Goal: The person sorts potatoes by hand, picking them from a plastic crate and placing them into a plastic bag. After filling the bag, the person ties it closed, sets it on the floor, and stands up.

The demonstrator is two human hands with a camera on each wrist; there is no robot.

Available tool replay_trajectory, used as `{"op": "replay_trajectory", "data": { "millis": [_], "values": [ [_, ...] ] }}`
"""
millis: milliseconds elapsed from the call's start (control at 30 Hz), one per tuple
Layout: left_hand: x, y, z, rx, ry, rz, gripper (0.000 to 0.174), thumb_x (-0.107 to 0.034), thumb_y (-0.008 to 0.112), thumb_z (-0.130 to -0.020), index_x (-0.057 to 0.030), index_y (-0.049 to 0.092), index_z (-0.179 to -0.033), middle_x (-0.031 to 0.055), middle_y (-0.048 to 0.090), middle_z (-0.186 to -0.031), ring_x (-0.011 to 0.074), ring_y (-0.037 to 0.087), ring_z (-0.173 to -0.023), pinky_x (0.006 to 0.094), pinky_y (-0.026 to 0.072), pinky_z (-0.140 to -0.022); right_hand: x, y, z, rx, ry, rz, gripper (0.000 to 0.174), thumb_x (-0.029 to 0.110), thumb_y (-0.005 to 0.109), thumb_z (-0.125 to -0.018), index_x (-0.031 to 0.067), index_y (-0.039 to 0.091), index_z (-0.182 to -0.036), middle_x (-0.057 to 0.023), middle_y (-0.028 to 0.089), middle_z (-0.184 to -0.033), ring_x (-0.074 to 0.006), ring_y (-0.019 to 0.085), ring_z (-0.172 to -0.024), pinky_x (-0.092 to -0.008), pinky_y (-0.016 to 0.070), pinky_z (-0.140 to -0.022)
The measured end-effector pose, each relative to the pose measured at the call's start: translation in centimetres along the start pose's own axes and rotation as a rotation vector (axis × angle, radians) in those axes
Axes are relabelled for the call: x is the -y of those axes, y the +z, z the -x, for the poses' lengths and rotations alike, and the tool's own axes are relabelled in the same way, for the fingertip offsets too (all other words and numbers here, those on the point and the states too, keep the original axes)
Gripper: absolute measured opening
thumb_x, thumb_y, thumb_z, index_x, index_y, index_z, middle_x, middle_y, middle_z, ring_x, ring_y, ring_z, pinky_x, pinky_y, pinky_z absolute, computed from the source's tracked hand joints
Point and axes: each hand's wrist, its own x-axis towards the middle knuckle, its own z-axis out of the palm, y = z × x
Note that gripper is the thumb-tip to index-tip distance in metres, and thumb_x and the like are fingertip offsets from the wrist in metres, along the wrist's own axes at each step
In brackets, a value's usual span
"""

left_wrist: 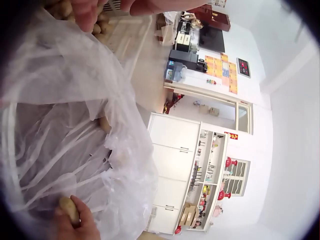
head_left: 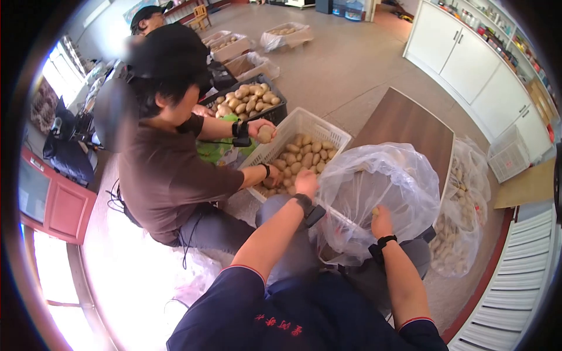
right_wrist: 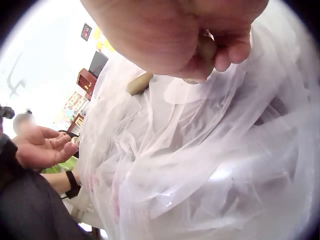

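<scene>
A clear plastic bag (head_left: 404,175) (left_wrist: 135,175) (right_wrist: 150,165) stands with its mouth spread wide. My right hand (head_left: 381,223) (left_wrist: 80,225) (right_wrist: 185,35) is at the bag's mouth, fingers curled round a potato (left_wrist: 69,211) (right_wrist: 206,49). Another potato (right_wrist: 139,84) shows against the plastic in the right wrist view. My left hand (head_left: 306,183) (left_wrist: 150,5) (right_wrist: 42,147) is over the near right part of a white crate (head_left: 342,137) of potatoes (head_left: 307,153), beside the bag, its fingers loosely bent. No potato is plainly visible in it.
A person (head_left: 170,158) on the left holds a potato (head_left: 266,134) in one hand and reaches into the crate with the other. Behind are a black crate (head_left: 281,111) of potatoes and further boxes. A brown table (head_left: 404,120) and filled bags (head_left: 456,240) stand to the right.
</scene>
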Motion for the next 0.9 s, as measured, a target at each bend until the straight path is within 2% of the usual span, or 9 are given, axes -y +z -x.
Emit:
{"op": "replay_trajectory", "data": {
  "millis": [100,167,200,267,333,500,767,867,900],
  "values": [
    [-0.1,0.1,0.3,0.137,-0.059,0.021,0.029,-0.01,0.053,-0.091,-0.001,0.055,-0.119,0.0108,0.058,-0.103,0.0224,0.061,-0.082,0.0325,0.054,-0.065,0.1,0.9,-0.9,-0.093,-0.045,-0.221,0.029,0.014,0.058,-0.085,0.0,0.057,-0.111,-0.0215,0.062,-0.102,-0.0432,0.059,-0.098,-0.0448,0.0483,-0.085],
    [0.0,0.1,0.5,0.22,-0.087,0.026,0.028,-0.013,0.054,-0.092,-0.0014,0.055,-0.118,0.0111,0.059,-0.104,0.0229,0.061,-0.081,0.0327,0.0538,-0.066,-0.3,1.5,-1.8,-0.102,-0.069,-0.326,0.026,0.023,0.06,-0.089,-0.0003,0.059,-0.101,-0.0148,0.063,-0.083,-0.0323,0.063,-0.078,-0.0397,0.0501,-0.071],
    [0.0,0.4,0.8,0.307,-0.114,0.031,0.028,-0.015,0.055,-0.092,-0.0018,0.055,-0.117,0.0115,0.059,-0.105,0.0233,0.062,-0.08,0.0328,0.0536,-0.067,0.2,1.0,-2.2,-0.108,-0.054,-0.32,0.026,0.023,0.06,-0.089,-0.0003,0.059,-0.101,-0.0148,0.063,-0.083,-0.0323,0.063,-0.078,-0.0397,0.0501,-0.071],
    [-0.1,0.5,1.4,0.404,-0.155,0.023,0.028,-0.018,0.057,-0.092,-0.0026,0.056,-0.116,0.0115,0.059,-0.106,0.0231,0.062,-0.08,0.0329,0.0532,-0.068,3.5,-0.7,-2.7,0.304,0.464,-0.99,0.035,0.036,0.061,-0.091,0.0011,0.059,-0.093,-0.0079,0.057,-0.069,-0.0197,0.054,-0.054,-0.0336,0.0427,-0.049],
    [-0.2,0.8,2.2,0.497,-0.197,0.019,0.028,-0.02,0.059,-0.092,-0.0034,0.056,-0.115,0.0115,0.06,-0.106,0.023,0.062,-0.079,0.033,0.0528,-0.068,7.3,-2.9,-2.6,0.372,0.513,-1.096,0.039,0.044,0.058,-0.094,0.0056,0.057,-0.087,0.0,0.048,-0.061,-0.0095,0.043,-0.046,-0.0264,0.0324,-0.041],
    [-1.0,1.3,4.0,0.71,-0.204,-0.109,0.032,-0.029,0.058,-0.094,-0.0077,0.055,-0.118,0.0087,0.061,-0.103,0.0193,0.063,-0.073,0.0312,0.0507,-0.061,11.5,-4.1,-3.1,0.595,0.455,-1.227,0.049,0.056,0.05,-0.095,0.0089,0.052,-0.081,0.0028,0.039,-0.056,-0.011,0.04,-0.047,-0.0284,0.0349,-0.044],
    [-1.1,1.4,3.6,0.815,-0.306,-0.034,0.027,-0.022,0.056,-0.095,-0.0086,0.056,-0.118,0.0071,0.064,-0.102,0.0205,0.066,-0.078,0.0305,0.0513,-0.065,13.7,-4.9,-3.6,0.623,0.446,-1.111,0.058,0.061,0.04,-0.096,0.0077,0.052,-0.075,-0.0006,0.041,-0.053,-0.0131,0.041,-0.044,-0.0296,0.0338,-0.042],
    [-0.2,1.1,2.7,0.788,-0.29,-0.049,0.025,-0.02,0.056,-0.095,-0.008,0.056,-0.116,0.0082,0.065,-0.099,0.0202,0.065,-0.074,0.0316,0.0518,-0.064,13.3,-3.9,-3.7,0.58,0.44,-1.093,0.059,0.059,0.04,-0.097,0.0075,0.051,-0.072,-0.0013,0.043,-0.054,-0.0133,0.041,-0.044,-0.0292,0.034,-0.043],
    [1.5,0.7,1.2,0.793,-0.107,-0.125,0.024,-0.021,0.056,-0.095,-0.008,0.056,-0.115,0.0086,0.065,-0.098,0.02,0.064,-0.073,0.0319,0.052,-0.063,12.4,-2.7,-3.9,0.568,0.418,-1.13,0.058,0.059,0.04,-0.097,0.0075,0.051,-0.072,-0.0012,0.043,-0.055,-0.0132,0.042,-0.045,-0.0288,0.0343,-0.043]
  ]
}}
